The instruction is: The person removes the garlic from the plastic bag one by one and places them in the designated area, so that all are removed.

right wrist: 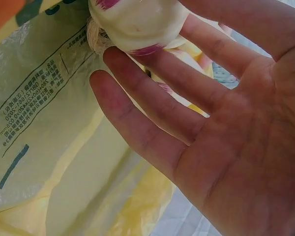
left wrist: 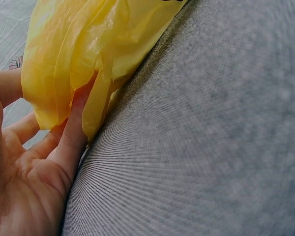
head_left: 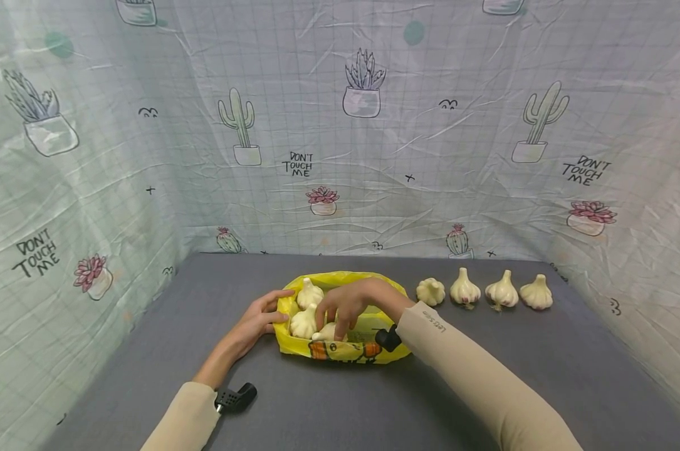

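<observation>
A yellow plastic bag [head_left: 300, 347] with an orange and black print lies with its mouth spread on the table. My left hand [head_left: 255, 322] holds its left rim; in the left wrist view the fingers [left wrist: 71, 142] reach around the yellow film. Inside the bag, my right hand [head_left: 345, 304] holds a garlic bulb [head_left: 326, 333] low near the front wall. The right wrist view shows this bulb [right wrist: 142, 24], white with purple streaks and roots, against the fingers. Two more garlic bulbs, one behind [head_left: 309, 294] and one nearer [head_left: 303, 322], sit at the bag's left end.
Right of the bag, several garlic bulbs stand in a row; the nearest bulb [head_left: 430, 292] lies tilted, the farthest bulb [head_left: 536, 292] upright. A grey cloth [head_left: 328, 407] covers the table. Printed plastic sheets [head_left: 418, 188] hang behind and at both sides.
</observation>
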Demonstrator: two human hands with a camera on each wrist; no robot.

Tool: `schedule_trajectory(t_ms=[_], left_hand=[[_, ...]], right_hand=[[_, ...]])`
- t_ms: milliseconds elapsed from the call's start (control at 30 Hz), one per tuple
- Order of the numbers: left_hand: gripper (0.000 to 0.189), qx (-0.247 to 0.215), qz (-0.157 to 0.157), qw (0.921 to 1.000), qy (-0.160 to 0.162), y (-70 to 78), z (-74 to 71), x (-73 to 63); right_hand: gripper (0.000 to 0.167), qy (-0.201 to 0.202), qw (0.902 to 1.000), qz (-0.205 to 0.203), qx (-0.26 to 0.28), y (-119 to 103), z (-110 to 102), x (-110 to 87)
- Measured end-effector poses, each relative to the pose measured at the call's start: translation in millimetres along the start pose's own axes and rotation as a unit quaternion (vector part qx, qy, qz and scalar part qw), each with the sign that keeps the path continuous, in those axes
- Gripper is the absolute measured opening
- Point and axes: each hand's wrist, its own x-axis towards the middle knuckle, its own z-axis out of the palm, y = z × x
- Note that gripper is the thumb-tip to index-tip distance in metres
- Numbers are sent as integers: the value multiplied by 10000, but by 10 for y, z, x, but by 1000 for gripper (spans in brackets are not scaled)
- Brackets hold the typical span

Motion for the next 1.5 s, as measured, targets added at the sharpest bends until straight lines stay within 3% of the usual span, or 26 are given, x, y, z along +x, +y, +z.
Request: schedule_trajectory(t_ms=[367,1500], left_hand=[[64,-29,7,10000,-17,-39,-10,-1],[64,-4,26,10000,6,-14,-5,2]], right_hand=[[41,-107,9999,26,33,19,22,25],[41,729,9954,-547,-312,-1,-21,-255]])
